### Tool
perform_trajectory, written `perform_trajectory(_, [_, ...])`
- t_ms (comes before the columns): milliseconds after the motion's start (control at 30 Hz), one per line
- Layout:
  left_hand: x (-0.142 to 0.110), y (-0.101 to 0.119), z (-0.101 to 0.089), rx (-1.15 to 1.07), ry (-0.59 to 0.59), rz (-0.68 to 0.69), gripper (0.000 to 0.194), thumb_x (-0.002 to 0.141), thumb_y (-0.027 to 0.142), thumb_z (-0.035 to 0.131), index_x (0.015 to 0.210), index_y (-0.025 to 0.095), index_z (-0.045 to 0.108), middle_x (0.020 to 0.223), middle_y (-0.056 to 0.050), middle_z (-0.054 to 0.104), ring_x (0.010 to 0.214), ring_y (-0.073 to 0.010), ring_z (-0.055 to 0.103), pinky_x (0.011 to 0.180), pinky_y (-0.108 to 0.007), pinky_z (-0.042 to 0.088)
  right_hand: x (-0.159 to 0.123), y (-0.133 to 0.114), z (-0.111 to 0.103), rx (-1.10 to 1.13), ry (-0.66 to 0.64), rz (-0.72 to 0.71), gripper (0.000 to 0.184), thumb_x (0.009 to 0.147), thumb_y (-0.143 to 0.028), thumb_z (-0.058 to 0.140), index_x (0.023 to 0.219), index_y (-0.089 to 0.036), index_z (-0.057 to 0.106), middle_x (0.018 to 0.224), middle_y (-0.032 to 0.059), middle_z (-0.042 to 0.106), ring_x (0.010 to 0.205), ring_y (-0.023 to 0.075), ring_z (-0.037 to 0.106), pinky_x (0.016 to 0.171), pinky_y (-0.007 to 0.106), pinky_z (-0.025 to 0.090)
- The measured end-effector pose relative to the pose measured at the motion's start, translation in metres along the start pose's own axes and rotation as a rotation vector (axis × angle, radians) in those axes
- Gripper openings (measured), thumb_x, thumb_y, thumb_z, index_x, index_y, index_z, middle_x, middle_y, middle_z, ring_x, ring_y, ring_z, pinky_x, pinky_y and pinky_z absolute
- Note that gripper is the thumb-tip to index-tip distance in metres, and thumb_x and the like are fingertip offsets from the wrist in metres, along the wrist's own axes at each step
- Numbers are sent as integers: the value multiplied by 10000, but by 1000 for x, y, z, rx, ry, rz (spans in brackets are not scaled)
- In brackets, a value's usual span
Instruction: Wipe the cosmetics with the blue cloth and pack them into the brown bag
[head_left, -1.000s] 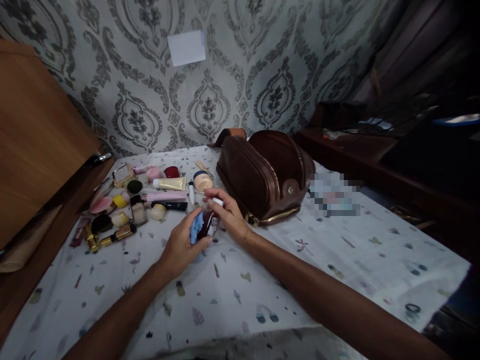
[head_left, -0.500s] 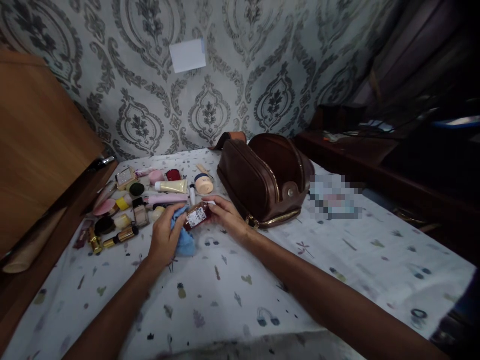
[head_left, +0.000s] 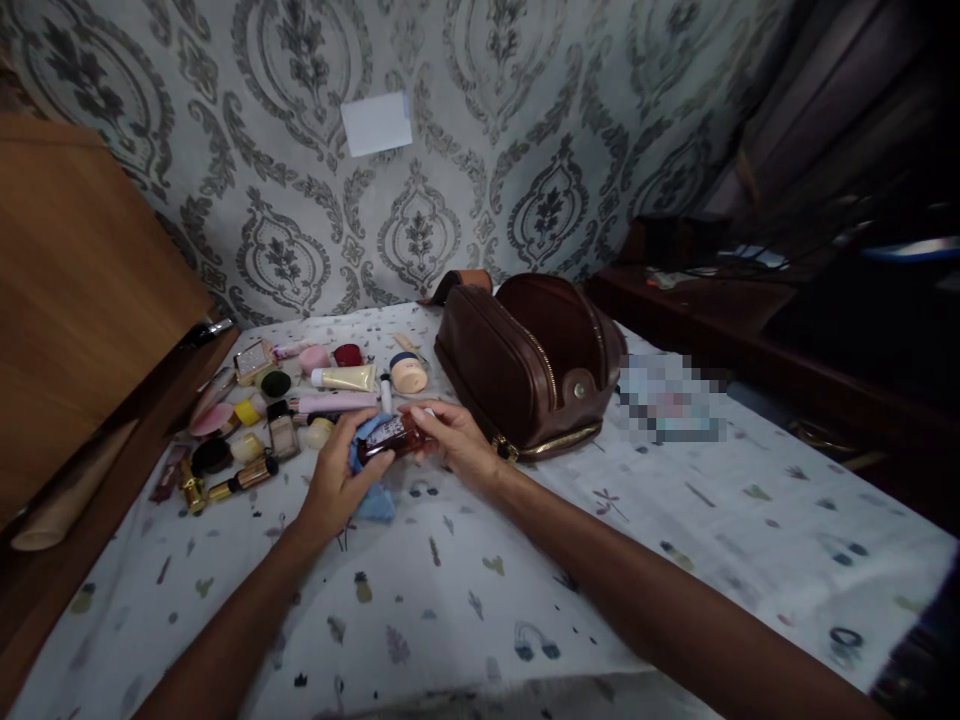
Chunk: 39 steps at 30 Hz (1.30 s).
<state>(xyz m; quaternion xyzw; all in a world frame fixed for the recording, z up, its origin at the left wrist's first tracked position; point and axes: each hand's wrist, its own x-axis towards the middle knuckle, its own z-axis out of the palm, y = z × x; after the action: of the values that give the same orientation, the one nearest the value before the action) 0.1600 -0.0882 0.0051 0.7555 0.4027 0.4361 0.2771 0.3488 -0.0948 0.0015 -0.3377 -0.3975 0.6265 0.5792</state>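
Observation:
A small dark red-brown bottle (head_left: pixel 391 436) with a patterned label lies tilted between my two hands above the cloth-covered surface. My left hand (head_left: pixel 341 475) is closed round its left end, with a blue cloth (head_left: pixel 373 502) bunched under and behind the bottle. At the other end, near the pale cap, the fingers of my right hand (head_left: pixel 454 440) pinch the bottle. Just beyond my hands are a cream tube (head_left: pixel 343 378), a pink tube (head_left: pixel 334 402) and a jar with a dark lid (head_left: pixel 408 372).
A brown leather bag (head_left: pixel 525 370) stands unzipped to the right of my hands. Several cosmetics, among them a foundation bottle (head_left: pixel 283 432) and a gold-and-black tube (head_left: pixel 242 479), lie at left. A wooden panel (head_left: pixel 90 300) borders the left side; a blurred-out item (head_left: pixel 671 397) lies right.
The bottle has turned to lie more level, and its label now faces further up. My left thumb has shifted onto its lower side, and my right fingers have moved slightly.

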Motion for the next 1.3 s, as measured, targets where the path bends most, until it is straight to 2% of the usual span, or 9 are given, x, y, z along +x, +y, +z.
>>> perform_trajectory(67, [-1,0,2,7,-26,12,408,868,418,636,1207,192,619,1181,-80,669,1095,-239,608,987,-352,446,0,-4,0,53,-16,5,414,655,-502,840,885,-172,745,782,20,677,631,122,588,509,227,484])
perform_trajectory(200, [-1,2,1,-44,-39,-71,363,940,440,516,1148,178,658,1095,-69,714,993,-225,650,901,-329,485,-1,-8,0,114,-54,19,419,639,-440,863,933,-178,719,785,5,670,618,107,591,542,225,491])
perform_trajectory(433, [0,6,1,-39,-51,-120,372,947,455,477,1011,171,709,894,-28,745,818,-196,651,754,-282,490,1,-4,-4,-24,25,-45,413,636,-428,857,918,-202,658,678,-70,557,490,57,482,454,194,384])
perform_trajectory(600, [-1,3,4,28,-44,-95,312,938,418,512,1046,178,680,953,-40,734,861,-201,662,795,-299,507,3,-1,-7,-81,11,-59,428,645,-463,842,860,-205,577,710,-74,582,438,38,437,402,181,339])
perform_trajectory(767, [-7,6,6,172,27,131,354,953,350,523,1256,176,579,1213,-111,648,1132,-243,610,1000,-390,475,3,3,-8,-166,-29,-79,458,646,-452,844,916,-222,554,820,-66,612,413,31,448,371,187,343])
perform_trajectory(967, [-13,9,7,399,-187,490,601,952,298,539,1514,209,344,1492,-171,466,1397,-308,428,1132,-494,392,3,1,-10,-211,-9,-91,469,749,-489,760,1120,-225,646,700,-67,567,429,50,458,388,195,354])
perform_trajectory(1067, [-12,5,8,479,-226,602,509,952,251,542,1450,197,454,1455,-167,524,1388,-313,450,1092,-487,445,6,4,-13,-198,25,-86,463,732,-525,763,1049,-207,649,604,-78,541,419,67,458,382,202,362])
perform_trajectory(1167, [-11,3,10,469,-210,697,303,948,176,544,1237,196,632,1309,-126,649,1290,-276,544,1029,-449,505,9,6,-14,-188,59,-84,465,719,-553,761,992,-205,619,558,-88,531,407,74,460,373,201,360])
perform_trajectory(1300, [-10,9,11,412,-213,716,186,939,138,556,1023,204,707,1093,-82,728,1095,-232,614,939,-415,544,10,6,-14,-219,80,-79,478,703,-585,749,935,-204,580,575,-96,537,387,63,456,361,188,347])
